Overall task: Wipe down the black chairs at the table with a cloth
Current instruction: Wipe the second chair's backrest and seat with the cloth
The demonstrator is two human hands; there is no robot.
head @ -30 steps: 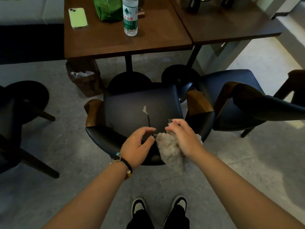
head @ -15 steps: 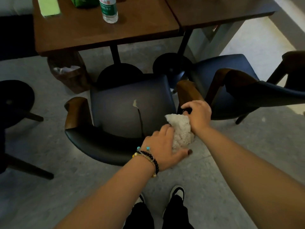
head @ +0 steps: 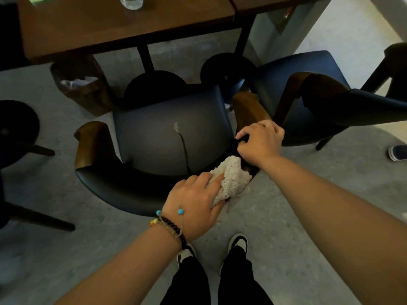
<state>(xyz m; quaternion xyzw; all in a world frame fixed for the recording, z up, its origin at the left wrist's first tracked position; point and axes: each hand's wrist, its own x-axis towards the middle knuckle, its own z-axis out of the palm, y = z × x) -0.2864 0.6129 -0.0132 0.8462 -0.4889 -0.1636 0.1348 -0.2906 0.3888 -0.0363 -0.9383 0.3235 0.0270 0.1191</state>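
Centre of frame, chair: the black chair (head: 171, 146) faces the table (head: 123, 29); its curved backrest runs from lower left up to the right armrest.
Cloth: the white cloth (head: 231, 179) lies bunched on the backrest's right end, just right of centre.
Left hand: the left hand (head: 196, 208) presses on the cloth's lower left edge, thumb tucked round it; it looks like a grasp.
Right hand: the right hand (head: 259, 139), upper right of the cloth, curls on the chair by the armrest, steadying it.
Next stroke, likely: the unwiped backrest stretches leftward, so the left hand is better placed.
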